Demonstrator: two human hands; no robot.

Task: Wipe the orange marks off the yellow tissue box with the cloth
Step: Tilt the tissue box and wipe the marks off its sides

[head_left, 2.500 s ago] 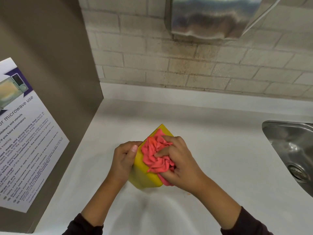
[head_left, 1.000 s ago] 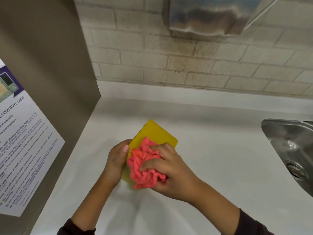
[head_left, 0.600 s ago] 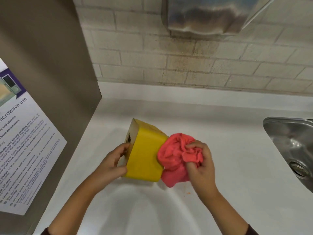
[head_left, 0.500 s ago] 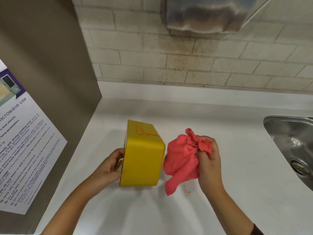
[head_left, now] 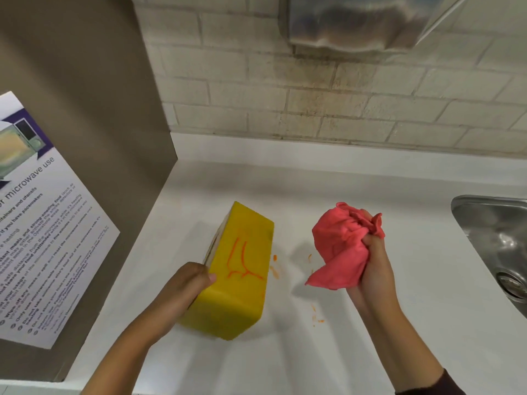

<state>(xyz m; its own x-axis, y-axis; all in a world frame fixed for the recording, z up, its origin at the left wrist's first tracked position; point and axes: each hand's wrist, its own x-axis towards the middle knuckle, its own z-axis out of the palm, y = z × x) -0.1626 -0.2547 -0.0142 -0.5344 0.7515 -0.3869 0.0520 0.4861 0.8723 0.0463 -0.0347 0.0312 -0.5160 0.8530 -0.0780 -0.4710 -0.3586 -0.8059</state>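
White counter (head_left: 370, 352) below a pale brick wall (head_left: 285, 109) holds a yellow rectangular tissue box (head_left: 242, 297), orange marks (head_left: 242, 263) on its upper face. The left hand (head_left: 188, 289) grips its edge at eight o'clock; at three o'clock, apart from it, the right hand (head_left: 373, 272) clutches a bunched pink cloth (head_left: 339, 246).
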